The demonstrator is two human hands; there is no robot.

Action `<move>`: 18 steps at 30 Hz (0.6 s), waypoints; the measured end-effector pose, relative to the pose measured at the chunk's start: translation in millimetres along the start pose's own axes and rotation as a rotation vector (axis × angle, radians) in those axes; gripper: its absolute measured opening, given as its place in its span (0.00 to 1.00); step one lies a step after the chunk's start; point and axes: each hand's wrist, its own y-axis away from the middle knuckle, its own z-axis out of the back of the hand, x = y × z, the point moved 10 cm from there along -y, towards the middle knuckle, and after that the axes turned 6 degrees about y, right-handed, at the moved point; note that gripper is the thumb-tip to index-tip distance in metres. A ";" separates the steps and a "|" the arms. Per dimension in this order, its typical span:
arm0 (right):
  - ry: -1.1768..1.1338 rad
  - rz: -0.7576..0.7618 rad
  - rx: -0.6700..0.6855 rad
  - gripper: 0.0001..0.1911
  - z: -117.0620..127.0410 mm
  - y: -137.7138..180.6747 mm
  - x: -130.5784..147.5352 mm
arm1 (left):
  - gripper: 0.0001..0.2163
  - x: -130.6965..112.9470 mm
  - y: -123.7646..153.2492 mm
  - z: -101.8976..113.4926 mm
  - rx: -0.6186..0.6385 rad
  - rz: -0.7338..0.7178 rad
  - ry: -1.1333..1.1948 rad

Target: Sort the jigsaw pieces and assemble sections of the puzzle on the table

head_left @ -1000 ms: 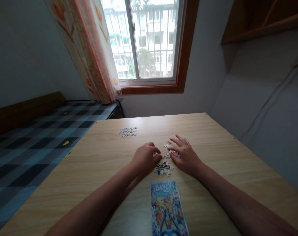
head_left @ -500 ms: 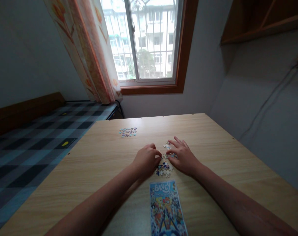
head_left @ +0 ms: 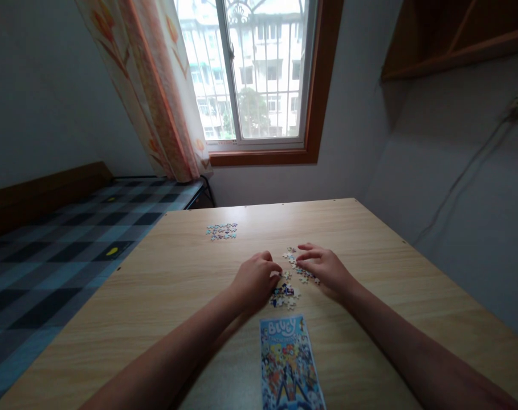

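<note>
Loose jigsaw puzzle pieces (head_left: 285, 296) lie heaped on the wooden table in front of me, several of them pale side up. At their left edge is my left hand (head_left: 256, 280), its fingers curled and pinched together; whatever is between the fingertips is hidden. My right hand (head_left: 325, 269) hovers low on the other side, fingers stretched out and a little apart, over a looser spread of puzzle pieces (head_left: 305, 275). A few more pieces (head_left: 289, 256) lie just beyond its fingertips.
A colourful Bluey picture sheet (head_left: 289, 361) lies near me on the table (head_left: 164, 319). Farther back on the left, several pieces (head_left: 222, 231) are laid out in rows. A bed with a checked cover (head_left: 83, 239) stands left of the table, a window (head_left: 262, 74) beyond.
My right hand has drawn slightly right, away from the middle pieces, uncovering some of them, and its fingers now point more to the left. My left hand has hardly moved.
</note>
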 end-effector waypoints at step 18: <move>-0.326 -0.183 -0.126 0.27 23.7 1.8 -9.6 | 0.06 35.6 -9.6 31.9 -0.240 0.122 0.267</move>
